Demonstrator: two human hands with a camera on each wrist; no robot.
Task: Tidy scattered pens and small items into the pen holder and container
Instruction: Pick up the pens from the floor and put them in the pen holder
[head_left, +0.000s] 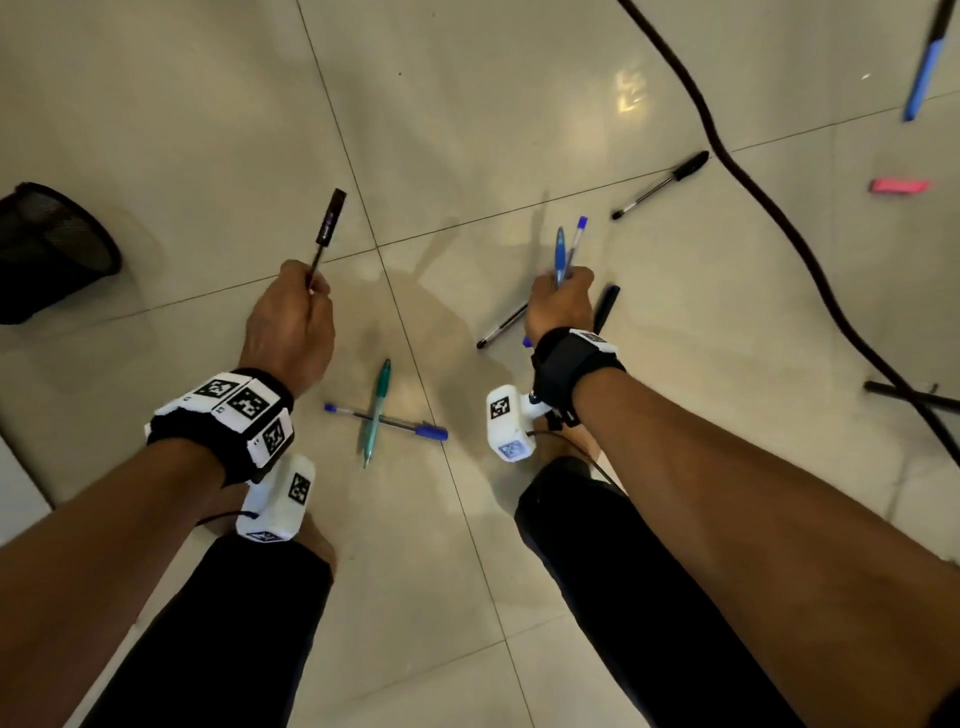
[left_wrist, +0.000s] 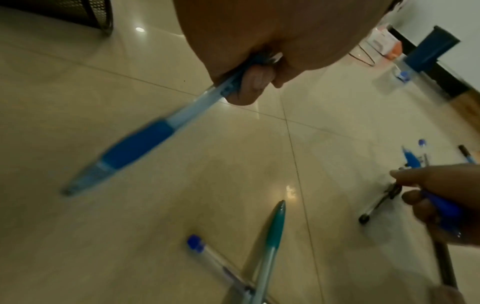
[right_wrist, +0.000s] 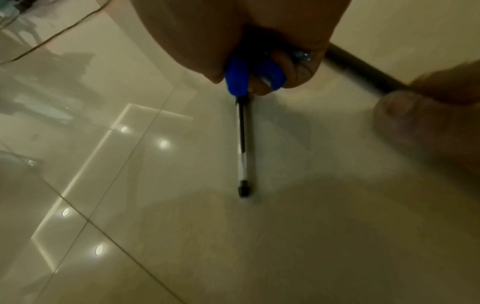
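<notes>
My left hand (head_left: 311, 283) grips one pen (head_left: 330, 223) with a blue grip (left_wrist: 135, 144), held off the floor and pointing away from me. My right hand (head_left: 561, 280) holds two blue pens (head_left: 565, 247) together in a fist (right_wrist: 239, 80). The black mesh pen holder (head_left: 52, 249) lies tipped at the far left. On the tiles between my arms a green pen (head_left: 376, 410) crosses a blue-capped pen (head_left: 395, 422). A black pen (head_left: 504, 325) lies just under my right hand (right_wrist: 242, 148), and a dark marker (head_left: 605, 306) lies beside it.
A thick black cable (head_left: 753, 182) snakes across the right side. Beyond it lie a black-capped pen (head_left: 660, 184), a pink item (head_left: 898, 185), a blue pen (head_left: 924, 73) and a black stick (head_left: 909, 396). My legs in black trousers (head_left: 597, 571) fill the near floor.
</notes>
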